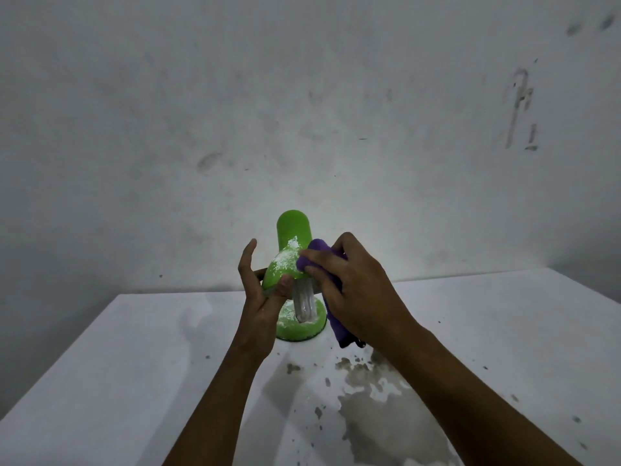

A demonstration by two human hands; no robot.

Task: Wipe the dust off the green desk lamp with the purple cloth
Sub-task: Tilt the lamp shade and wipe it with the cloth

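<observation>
The green desk lamp (291,237) stands on the white table (141,364), its shade tilted toward me with a white bulb (304,306) hanging out. White dust lies on the shade and on the round base (299,327). My left hand (260,297) grips the shade's lower left rim, thumb on the green surface. My right hand (349,290) holds the purple cloth (311,255) bunched against the right side of the shade; the cloth's tail hangs down under my palm to the table.
A stained grey wall (302,112) rises right behind the table. Worn patches and dark specks (369,398) mark the tabletop in front of the lamp. The table's left edge runs diagonally at lower left.
</observation>
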